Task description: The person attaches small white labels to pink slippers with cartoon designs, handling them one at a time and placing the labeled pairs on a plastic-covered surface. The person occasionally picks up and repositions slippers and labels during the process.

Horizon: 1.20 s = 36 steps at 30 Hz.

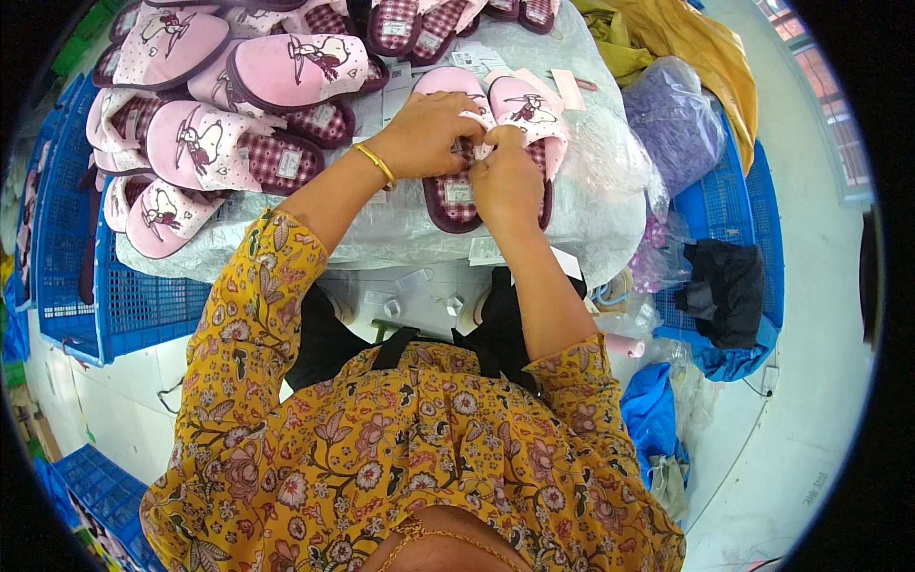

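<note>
A pair of pink slippers with a cartoon dog print and dark checked insoles lies in front of me, toes pointing away. My left hand is curled over the left slipper, its fingertips closed at the inner edge of the upper. Right beside it, my right hand is closed, thumb and fingers pinching where the two slippers meet. Both hands touch each other's fingertips there. Anything small between the fingertips is hidden. White labels show on the insoles.
More pink slippers are heaped on the left of the plastic-covered table. Small white and pink cards lie beyond the pair. Blue crates flank the table; a purple bag and black cloth are at the right.
</note>
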### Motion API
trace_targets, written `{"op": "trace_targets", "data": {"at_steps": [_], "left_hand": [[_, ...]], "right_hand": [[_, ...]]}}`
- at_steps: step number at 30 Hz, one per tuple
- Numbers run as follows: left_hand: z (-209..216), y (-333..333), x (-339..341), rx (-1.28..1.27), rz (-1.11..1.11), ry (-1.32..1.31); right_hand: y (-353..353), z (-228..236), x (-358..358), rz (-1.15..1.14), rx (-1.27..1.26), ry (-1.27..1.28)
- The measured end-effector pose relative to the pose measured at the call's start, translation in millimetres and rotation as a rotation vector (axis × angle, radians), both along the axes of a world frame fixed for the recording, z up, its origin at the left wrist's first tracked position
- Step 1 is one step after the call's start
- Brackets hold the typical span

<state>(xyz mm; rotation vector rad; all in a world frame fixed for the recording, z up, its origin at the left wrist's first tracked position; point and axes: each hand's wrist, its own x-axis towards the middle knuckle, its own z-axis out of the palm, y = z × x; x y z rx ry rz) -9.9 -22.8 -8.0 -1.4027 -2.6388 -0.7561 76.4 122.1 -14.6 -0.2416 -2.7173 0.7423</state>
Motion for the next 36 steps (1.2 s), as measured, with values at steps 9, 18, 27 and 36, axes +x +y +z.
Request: {"op": "trace_targets", "data": {"at_steps": [9,18,27,36], "left_hand": [[-19.5,5.6,-13.4,0.111,-0.024,0.059],[-13.0,14.3,-20.0,-0.035,-0.064,0.187],[4.4,20.2,-9.5,-0.203,-0.084,0.277],[10.5,-3.6,-14.9,0.249,-0.010,0.039]], "right_hand": [[1.2,-8.0,-5.0,0.072,0.109,0.148],[6.6,-15.0,-1.1,0.087,0.007,0.184],[16.6,-7.4,11.9,0.166,-0.154,0.148],[69.6,0.7,90.7,0.185,-0.087,0.289]]}}
